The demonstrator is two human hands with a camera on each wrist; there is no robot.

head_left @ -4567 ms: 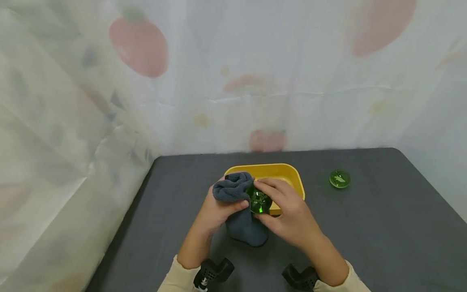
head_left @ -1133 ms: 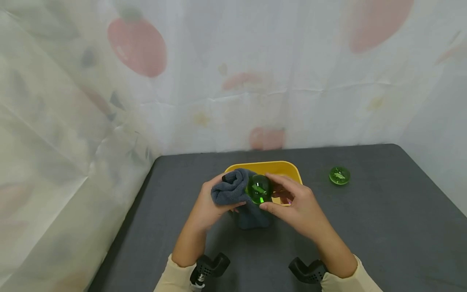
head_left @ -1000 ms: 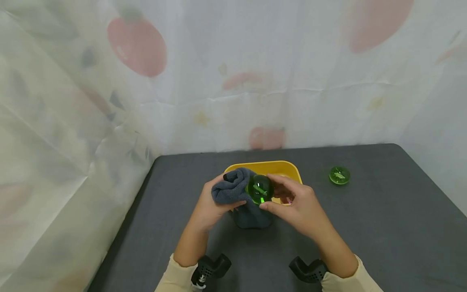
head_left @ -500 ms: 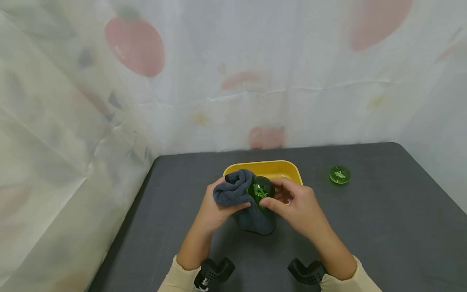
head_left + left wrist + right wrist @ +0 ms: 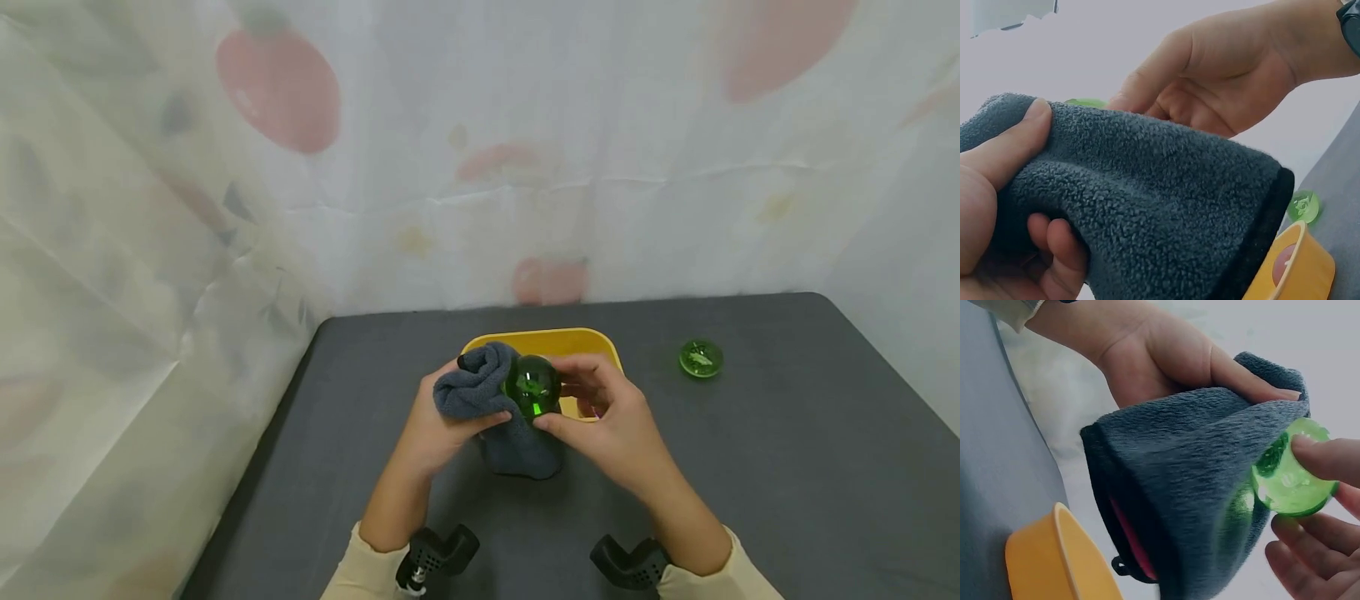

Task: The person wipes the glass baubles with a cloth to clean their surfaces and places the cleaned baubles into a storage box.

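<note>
Item one: green glass piece (image 5: 532,387), round and squat, held above the dark table (image 5: 787,467) just in front of the yellow tub (image 5: 547,342). It is pinched at its rim by the thumb and fingertips (image 5: 1325,459) of the right hand (image 5: 611,425), the other fingers being curled beneath it. One broad round face is turned up toward the head camera and the opposite face is pressed into the cloth, so that its short axis is seen to run roughly from right hand to left; no long axis can be made out, the piece being near circular.

Item two: grey fleece cloth (image 5: 480,387), bunched and gripped by the left hand (image 5: 435,429), thumb laid over the top fold and fingers curled under. A loose end is left hanging down toward the table. The cloth is held against the left side of the green piece.

Item three: second green glass piece (image 5: 701,358), lying flat on the table, well apart to the right of the tub.
</note>
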